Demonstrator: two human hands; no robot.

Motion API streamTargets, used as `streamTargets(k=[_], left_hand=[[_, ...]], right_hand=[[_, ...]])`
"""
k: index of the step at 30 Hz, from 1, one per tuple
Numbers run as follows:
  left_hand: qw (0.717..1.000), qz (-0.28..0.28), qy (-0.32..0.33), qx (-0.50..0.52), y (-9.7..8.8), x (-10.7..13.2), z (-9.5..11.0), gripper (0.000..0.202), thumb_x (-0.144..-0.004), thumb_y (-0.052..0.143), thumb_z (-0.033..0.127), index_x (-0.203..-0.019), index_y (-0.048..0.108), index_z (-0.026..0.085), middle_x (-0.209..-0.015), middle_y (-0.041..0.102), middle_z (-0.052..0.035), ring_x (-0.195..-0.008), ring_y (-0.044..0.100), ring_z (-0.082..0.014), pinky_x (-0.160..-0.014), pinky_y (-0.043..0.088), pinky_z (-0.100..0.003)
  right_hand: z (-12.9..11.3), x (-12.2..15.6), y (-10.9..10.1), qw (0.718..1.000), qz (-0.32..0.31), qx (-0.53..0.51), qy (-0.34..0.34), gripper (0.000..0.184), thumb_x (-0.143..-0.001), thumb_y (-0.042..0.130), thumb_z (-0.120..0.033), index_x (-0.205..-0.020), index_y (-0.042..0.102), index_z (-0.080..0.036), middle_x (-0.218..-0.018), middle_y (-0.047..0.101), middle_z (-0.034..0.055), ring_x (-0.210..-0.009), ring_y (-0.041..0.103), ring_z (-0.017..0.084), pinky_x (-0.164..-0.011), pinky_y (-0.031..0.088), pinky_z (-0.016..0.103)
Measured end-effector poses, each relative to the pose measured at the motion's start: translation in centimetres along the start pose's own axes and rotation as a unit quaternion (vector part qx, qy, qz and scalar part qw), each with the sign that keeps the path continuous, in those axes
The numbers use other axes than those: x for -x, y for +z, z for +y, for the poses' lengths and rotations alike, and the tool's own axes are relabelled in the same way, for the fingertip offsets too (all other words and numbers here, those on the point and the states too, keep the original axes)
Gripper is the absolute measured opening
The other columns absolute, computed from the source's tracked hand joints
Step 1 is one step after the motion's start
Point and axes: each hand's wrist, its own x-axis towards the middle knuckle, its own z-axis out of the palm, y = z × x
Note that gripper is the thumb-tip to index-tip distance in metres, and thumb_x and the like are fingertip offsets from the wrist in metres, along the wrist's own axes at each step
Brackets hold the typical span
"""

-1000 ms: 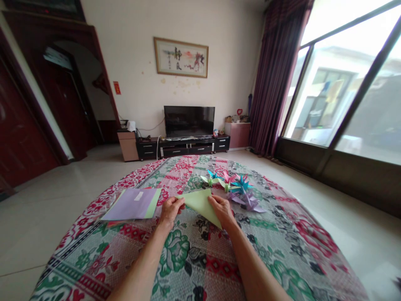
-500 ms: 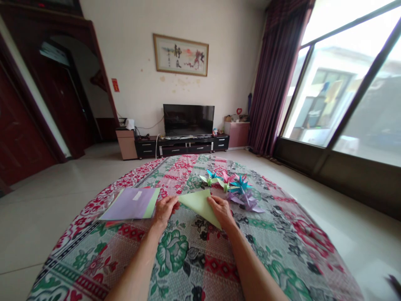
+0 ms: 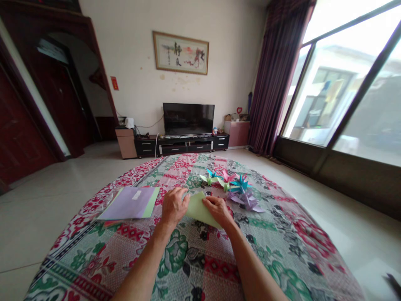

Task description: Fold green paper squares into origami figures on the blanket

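Note:
A sheet of light green paper (image 3: 198,210), folded over, lies between my two hands above the tablecloth. My right hand (image 3: 218,210) pinches its upper right side between thumb and fingers. At its left edge is my left hand (image 3: 174,205), its fingers bent against the paper and covering that end. Beyond my right hand stand several folded paper cranes: light green (image 3: 226,185), blue (image 3: 241,184), pink (image 3: 226,175) and purple (image 3: 249,200). To the left rests a stack of coloured paper with a purple sheet (image 3: 127,203) on top, partly in a clear wrapper.
The round table bears a flowered cloth (image 3: 175,253) in red, green and grey. Past its far edge are a television (image 3: 189,119) on a low black cabinet (image 3: 175,148). A dark curtain (image 3: 271,83) and large window stand to the right.
My left hand has moved right, closer to my right hand, and turned with its back upward. The green paper's long left point no longer shows. The cranes and stack stayed put.

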Motion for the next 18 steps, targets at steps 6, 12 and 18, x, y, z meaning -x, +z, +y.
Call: streamTargets(k=[6, 12, 18], left_hand=[[0.983, -0.141, -0.049, -0.106, 1.9, 0.7, 0.4, 0.032, -0.084, 0.044, 0.023, -0.111, 0.062, 0.018, -0.094, 0.07, -0.0072, -0.086, 0.064, -0.0185, -0.077, 0.045, -0.026], [0.975, -0.142, -0.075, -0.156, 2.4, 1.2, 0.5, 0.03, -0.086, 0.043, 0.023, -0.112, 0.057, 0.024, -0.087, 0.07, -0.0032, -0.081, 0.064, -0.0176, -0.069, 0.042, -0.025], [0.97, -0.16, -0.03, -0.182, 3.2, 1.2, 0.7, 0.028, -0.088, 0.039, 0.02, -0.1, 0.063, 0.028, -0.088, 0.067, -0.002, -0.081, 0.062, -0.0166, -0.065, 0.04, -0.024]], right_hand=[[0.0, -0.1, -0.1, 0.994, -0.051, 0.09, -0.024, 0.033, -0.077, 0.049, -0.04, -0.059, 0.062, -0.015, -0.052, 0.046, -0.0037, -0.049, 0.038, 0.008, -0.046, 0.026, 0.019], [0.0, -0.1, -0.1, 0.989, -0.018, 0.148, -0.004, 0.033, -0.073, 0.052, -0.03, -0.098, 0.067, -0.015, -0.063, 0.06, -0.0013, -0.054, 0.047, 0.01, -0.053, 0.034, 0.02], [0.3, -0.2, -0.3, 0.976, 0.004, 0.218, 0.001, 0.035, -0.073, 0.051, -0.025, -0.104, 0.064, -0.017, -0.073, 0.067, 0.0021, -0.063, 0.057, 0.014, -0.06, 0.039, 0.022]])
